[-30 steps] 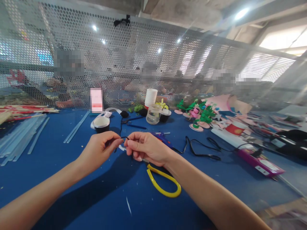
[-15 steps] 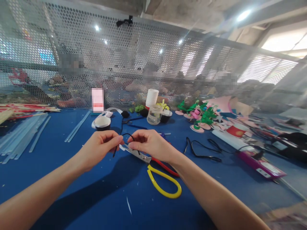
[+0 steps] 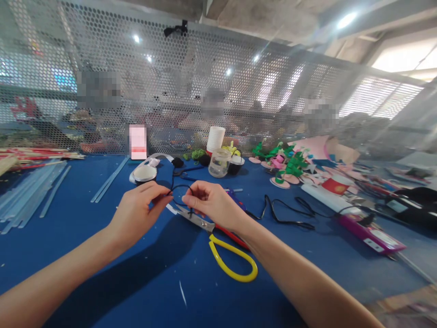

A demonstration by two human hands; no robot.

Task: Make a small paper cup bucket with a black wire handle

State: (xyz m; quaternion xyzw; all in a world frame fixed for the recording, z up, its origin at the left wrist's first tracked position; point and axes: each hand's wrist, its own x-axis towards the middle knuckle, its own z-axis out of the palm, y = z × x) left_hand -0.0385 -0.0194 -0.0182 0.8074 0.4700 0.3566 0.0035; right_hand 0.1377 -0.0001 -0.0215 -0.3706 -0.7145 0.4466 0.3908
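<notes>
A thin black cord is bent into a small loop between my two hands above the blue table. My left hand pinches one end with thumb and forefinger. My right hand pinches the other side, where the ends cross. Under my right hand lie scissors with one yellow and one red handle, their blades pointing left.
Behind my hands stand a black paper cup, a clear jar and a white cup stack. Clear glue sticks lie at the left. Green and pink craft pieces, black cords and a purple box crowd the right. A perforated metal screen closes off the back, with people behind it.
The cord went from nearly straight between my fingertips to a rounded loop. Both hands rose slightly and moved apart, uncovering the scissor blades.
</notes>
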